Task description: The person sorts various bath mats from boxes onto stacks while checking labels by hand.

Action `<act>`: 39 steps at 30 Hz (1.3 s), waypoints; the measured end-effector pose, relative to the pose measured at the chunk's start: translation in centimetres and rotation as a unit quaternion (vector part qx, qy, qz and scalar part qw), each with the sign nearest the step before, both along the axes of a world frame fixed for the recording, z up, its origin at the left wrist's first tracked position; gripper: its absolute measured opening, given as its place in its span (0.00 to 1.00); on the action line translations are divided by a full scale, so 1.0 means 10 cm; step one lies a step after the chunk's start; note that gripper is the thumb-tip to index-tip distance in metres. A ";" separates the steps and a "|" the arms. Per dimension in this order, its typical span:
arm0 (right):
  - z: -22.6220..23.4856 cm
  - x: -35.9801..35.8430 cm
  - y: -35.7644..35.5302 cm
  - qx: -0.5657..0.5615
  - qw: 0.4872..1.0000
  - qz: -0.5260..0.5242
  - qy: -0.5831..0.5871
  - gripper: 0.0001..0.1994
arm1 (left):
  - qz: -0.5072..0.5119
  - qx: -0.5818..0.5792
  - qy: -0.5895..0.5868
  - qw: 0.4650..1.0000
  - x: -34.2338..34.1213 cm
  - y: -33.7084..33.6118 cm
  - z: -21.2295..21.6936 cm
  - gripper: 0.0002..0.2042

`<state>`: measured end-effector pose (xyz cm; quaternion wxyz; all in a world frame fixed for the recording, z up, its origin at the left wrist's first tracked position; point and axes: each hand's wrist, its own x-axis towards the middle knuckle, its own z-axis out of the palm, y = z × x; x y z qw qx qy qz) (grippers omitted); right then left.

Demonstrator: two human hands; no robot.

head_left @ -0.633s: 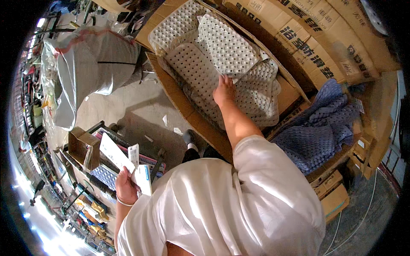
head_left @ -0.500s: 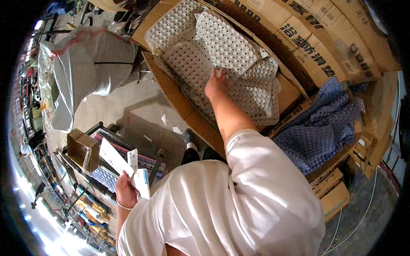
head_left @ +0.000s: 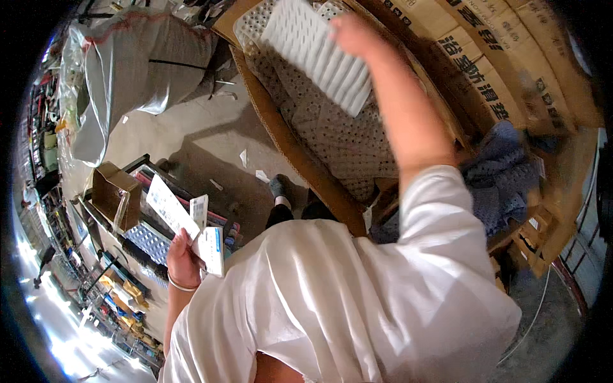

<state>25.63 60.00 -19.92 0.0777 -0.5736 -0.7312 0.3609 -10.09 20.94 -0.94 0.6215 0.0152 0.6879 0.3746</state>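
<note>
Right hand pinches one edge of a white perforated mat raised above the open carton, likely light, floppy, better gripped mid-edge; left hand clasps paper slips.

The light is bright and even on the white shirt, with strong glare at the lower left rim. The raised right hand and its white perforated mat are motion-blurred. Straight cardboard box edges bend near the dark round border.
</note>
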 end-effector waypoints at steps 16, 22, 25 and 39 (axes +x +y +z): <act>-1.25 0.78 -2.54 -0.181 0.934 0.090 -0.296 0.21 | -0.005 -0.016 -0.031 0.999 0.09 0.10 -0.14 0.18; -1.47 1.07 -2.31 -0.217 0.930 0.126 -0.270 0.19 | -0.044 -0.056 0.033 0.997 0.08 0.14 -0.21 0.18; -0.63 1.21 -1.60 -0.014 0.976 -0.036 -0.214 0.13 | -0.023 -0.027 0.017 0.999 0.25 0.28 -0.21 0.19; -1.70 1.08 -2.67 -0.223 0.898 0.175 -0.336 0.27 | 0.021 -0.059 0.048 0.997 0.30 0.36 -0.19 0.16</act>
